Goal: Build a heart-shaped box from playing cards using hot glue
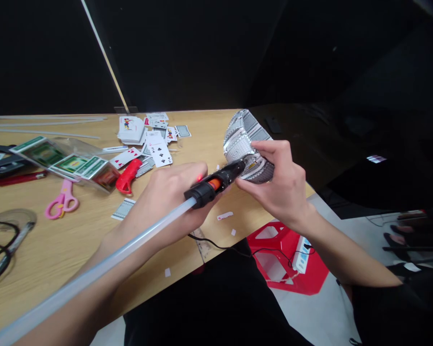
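My left hand [176,197] is closed around a black hot glue gun [216,181], with a long translucent glue stick [104,264] running out of its back end towards me. A small red light glows on the gun. Its nozzle end reaches to a rounded, bowl-like piece built from grey-patterned playing cards [243,142]; whether the tip touches the cards cannot be made out. Holding that piece by its right side, my right hand [281,180] has the thumb below and the fingers above. Part of the card piece is hidden behind the glue gun and my fingers.
Loose playing cards [159,149] and a stack [132,129] lie at the back. Pink scissors [62,199], a red-handled tool [129,176] and packed card boxes [68,163] are on the left. A black cable crosses the table's front edge to a power strip [301,254] above a red stool [288,269].
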The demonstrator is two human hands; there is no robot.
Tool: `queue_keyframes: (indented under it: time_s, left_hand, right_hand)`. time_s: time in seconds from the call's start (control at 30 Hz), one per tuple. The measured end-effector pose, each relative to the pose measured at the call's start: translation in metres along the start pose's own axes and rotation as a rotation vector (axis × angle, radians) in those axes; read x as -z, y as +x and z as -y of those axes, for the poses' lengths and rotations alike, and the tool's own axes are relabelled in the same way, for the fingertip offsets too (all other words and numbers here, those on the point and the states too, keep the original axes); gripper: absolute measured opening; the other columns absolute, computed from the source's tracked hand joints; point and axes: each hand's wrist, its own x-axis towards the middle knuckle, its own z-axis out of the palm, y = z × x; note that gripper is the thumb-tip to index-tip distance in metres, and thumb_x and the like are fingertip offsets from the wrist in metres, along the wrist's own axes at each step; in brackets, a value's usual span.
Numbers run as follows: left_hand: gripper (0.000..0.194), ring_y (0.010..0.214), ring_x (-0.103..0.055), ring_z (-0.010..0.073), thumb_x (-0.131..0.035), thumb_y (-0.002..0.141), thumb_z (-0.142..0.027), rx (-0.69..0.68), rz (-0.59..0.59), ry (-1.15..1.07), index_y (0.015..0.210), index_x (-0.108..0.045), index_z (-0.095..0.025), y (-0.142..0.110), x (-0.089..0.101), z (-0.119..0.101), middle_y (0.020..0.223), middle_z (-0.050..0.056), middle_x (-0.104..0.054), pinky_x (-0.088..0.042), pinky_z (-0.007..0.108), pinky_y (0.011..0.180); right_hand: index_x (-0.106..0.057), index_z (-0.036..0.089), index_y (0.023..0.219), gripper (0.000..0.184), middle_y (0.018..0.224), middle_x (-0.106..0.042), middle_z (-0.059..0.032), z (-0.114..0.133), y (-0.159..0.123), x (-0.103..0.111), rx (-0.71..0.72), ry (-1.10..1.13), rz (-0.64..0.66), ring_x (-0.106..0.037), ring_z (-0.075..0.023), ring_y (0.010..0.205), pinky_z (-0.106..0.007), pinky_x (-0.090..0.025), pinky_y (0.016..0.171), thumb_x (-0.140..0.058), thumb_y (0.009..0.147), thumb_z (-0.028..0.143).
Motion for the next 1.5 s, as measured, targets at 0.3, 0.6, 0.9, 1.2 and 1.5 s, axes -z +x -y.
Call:
queue_keyframes:
  time_s: [0.3, 0.6, 0.9, 1.2, 1.5]
  left_hand:
    - [0.043, 0.054, -0.045, 0.0107, -0.074, 0.099, -0.024, 0.012, 0.04, -0.04, 0.075, -0.039, -0.023, 0.0016, 0.0015, -0.0018, 0.065, -0.006, -0.048, -0.029, 0.025, 0.054]
    - [0.041, 0.055, -0.041, 0.0104, -0.073, 0.1, -0.021, 0.084, 0.137, 0.006, 0.074, -0.042, -0.023, 0.0049, 0.0095, -0.0079, 0.065, -0.007, -0.048, -0.03, 0.025, 0.056]
    - [0.046, 0.051, -0.04, 0.0107, -0.068, 0.105, -0.041, 0.14, 0.1, 0.013, 0.072, -0.041, -0.023, 0.0009, 0.0074, -0.008, 0.062, -0.006, -0.049, -0.033, 0.027, 0.058]
    - [0.04, 0.052, -0.044, 0.0112, -0.071, 0.1, -0.028, 0.033, 0.101, -0.004, 0.074, -0.042, -0.023, -0.0004, 0.0052, 0.0005, 0.063, -0.005, -0.048, -0.029, 0.026, 0.052]
    - [0.043, 0.052, -0.045, 0.0121, -0.069, 0.103, -0.037, 0.065, 0.09, -0.012, 0.074, -0.042, -0.024, -0.0007, 0.0049, -0.0015, 0.063, -0.004, -0.051, -0.03, 0.028, 0.053]
  right_hand:
    - [-0.057, 0.028, 0.139, 0.058, 0.121, -0.077, -0.0064, -0.0045, 0.0007, 0.0003, -0.008, -0.034, 0.003, -0.083, -0.0298, 0.102, -0.044, -0.071, 0.086, -0.086, 0.089, 0.032]
    - [-0.057, 0.03, 0.14, 0.06, 0.121, -0.077, -0.0056, -0.0073, 0.0014, 0.0019, 0.002, -0.069, -0.002, -0.082, -0.0304, 0.103, -0.044, -0.07, 0.085, -0.086, 0.089, 0.035]
    - [-0.054, 0.029, 0.14, 0.06, 0.12, -0.077, -0.0058, -0.0096, 0.0044, 0.0038, 0.032, -0.097, -0.027, -0.083, -0.0294, 0.099, -0.042, -0.071, 0.082, -0.085, 0.088, 0.032]
    - [-0.052, 0.031, 0.142, 0.063, 0.128, -0.075, -0.0062, -0.0087, 0.0051, 0.0038, 0.001, -0.039, -0.033, -0.082, -0.0309, 0.115, -0.042, -0.071, 0.09, -0.083, 0.087, 0.029]
    - [-0.053, 0.03, 0.141, 0.064, 0.131, -0.075, -0.0086, -0.0072, 0.0044, 0.006, -0.057, 0.0, 0.006, -0.08, -0.0329, 0.12, -0.044, -0.071, 0.093, -0.087, 0.087, 0.034]
